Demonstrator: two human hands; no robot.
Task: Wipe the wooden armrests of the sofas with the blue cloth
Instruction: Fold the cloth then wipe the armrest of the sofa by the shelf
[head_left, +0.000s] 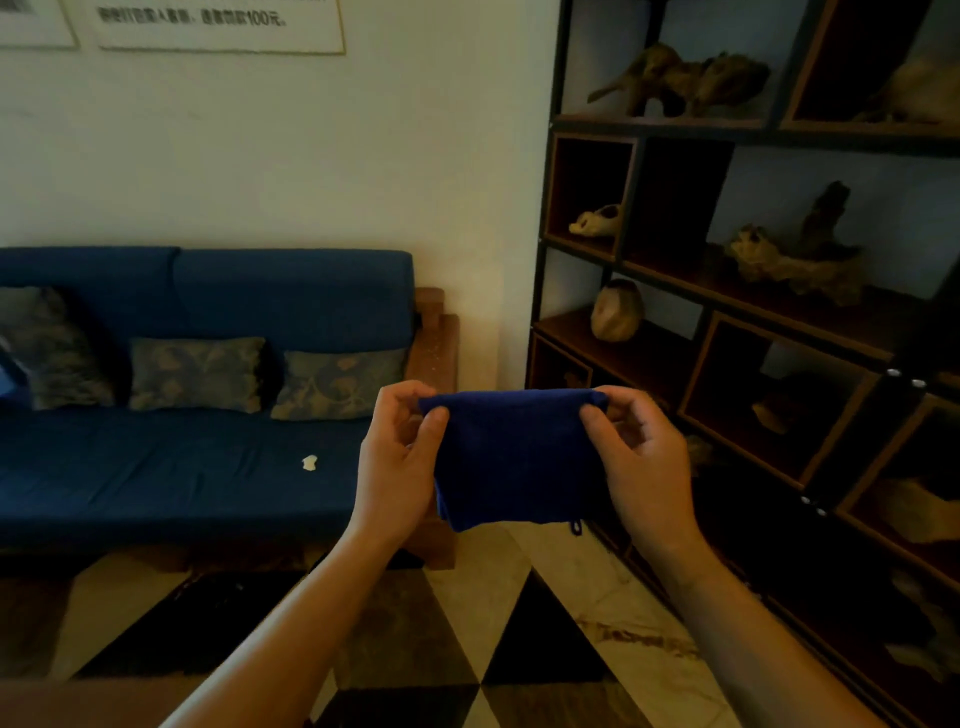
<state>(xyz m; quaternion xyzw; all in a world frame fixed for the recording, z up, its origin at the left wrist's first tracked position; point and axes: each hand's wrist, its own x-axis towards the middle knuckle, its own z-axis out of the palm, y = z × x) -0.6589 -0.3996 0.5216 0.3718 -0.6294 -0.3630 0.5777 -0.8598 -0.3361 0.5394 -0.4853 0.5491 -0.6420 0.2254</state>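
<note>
Head view: your left hand (397, 457) and right hand (641, 457) pinch top corners of folded dark-blue cloth (514, 460), held mid-air before brown wooden sofa armrest (436, 338). Step: readying cloth, probably. Next: lower it onto armrest, press flat.

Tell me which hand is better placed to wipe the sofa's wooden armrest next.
Probably the left hand: it is nearer the wooden armrest and already pinches the blue cloth. The right hand is toward the shelf.

White scrap (309, 462) on sofa seat (171, 467)
</note>
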